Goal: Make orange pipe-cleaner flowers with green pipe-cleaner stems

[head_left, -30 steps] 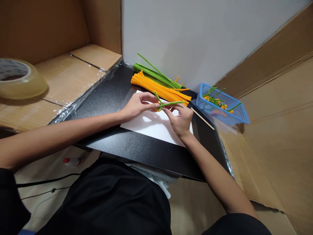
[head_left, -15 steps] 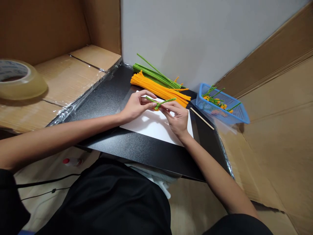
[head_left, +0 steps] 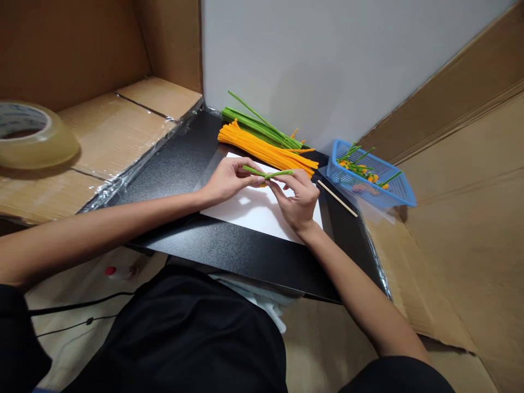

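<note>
A green pipe cleaner with two spread ends is pinched at its middle between both hands, above a white sheet. My left hand grips it from the left with thumb and fingers. From the right, my right hand pinches it with thumb and forefinger. A bit of orange shows just under the fingertips, mostly hidden. Behind the hands lie a bundle of orange pipe cleaners and a bundle of green ones.
At the right stands a blue basket holding small orange and green pieces. A thin wooden stick lies beside it on the black table. A tape roll sits on cardboard at the left.
The green ends have tilted to lie flatter, and the orange part below is now more hidden. My right hand has shifted and turned slightly at the fingers.
</note>
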Demonstrator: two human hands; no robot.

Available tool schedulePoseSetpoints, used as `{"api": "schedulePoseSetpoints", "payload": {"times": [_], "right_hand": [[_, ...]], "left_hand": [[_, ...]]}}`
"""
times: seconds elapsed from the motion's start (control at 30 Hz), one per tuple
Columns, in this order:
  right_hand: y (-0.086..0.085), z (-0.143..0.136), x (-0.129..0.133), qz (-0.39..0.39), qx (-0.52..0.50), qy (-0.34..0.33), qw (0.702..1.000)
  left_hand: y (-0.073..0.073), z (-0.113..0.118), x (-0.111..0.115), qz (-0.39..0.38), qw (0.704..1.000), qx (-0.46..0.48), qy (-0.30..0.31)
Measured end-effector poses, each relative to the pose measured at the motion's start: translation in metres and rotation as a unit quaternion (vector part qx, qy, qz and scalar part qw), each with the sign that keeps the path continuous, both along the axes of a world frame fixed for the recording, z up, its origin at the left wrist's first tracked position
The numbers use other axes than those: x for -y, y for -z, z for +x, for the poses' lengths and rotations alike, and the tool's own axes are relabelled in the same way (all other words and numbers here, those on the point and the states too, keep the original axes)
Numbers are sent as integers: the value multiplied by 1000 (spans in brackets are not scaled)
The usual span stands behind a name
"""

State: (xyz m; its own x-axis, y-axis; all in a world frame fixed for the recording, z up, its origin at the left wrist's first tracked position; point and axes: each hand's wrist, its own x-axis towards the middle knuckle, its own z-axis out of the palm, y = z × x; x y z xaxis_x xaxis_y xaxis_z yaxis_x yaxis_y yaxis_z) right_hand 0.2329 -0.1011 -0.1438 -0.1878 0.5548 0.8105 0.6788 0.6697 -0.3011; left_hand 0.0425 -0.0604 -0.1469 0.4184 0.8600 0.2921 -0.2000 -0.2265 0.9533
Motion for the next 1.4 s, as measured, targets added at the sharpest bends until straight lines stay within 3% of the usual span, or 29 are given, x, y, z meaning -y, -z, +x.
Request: {"api": "schedulePoseSetpoints", "payload": {"times": [0.17,0.43,0.77,1.0,1.4], "right_hand": [[0,5,-3,11,25,-25,999],[-1,8,-5,34,75,-34,996],[-3,9,-4,76,131,-36,988],[-2,11,-5,63,149,-12,987],[1,11,-6,14,114,-27,993]], "left_hand": [[3,0,-1,-1,1000,11,23],[-1,-1,2,83,995,-46,22],[0,1,5,109,994,0,32],[7,0,2,122,992,26,27],[0,0,8,153,988,-11,-23]]}}
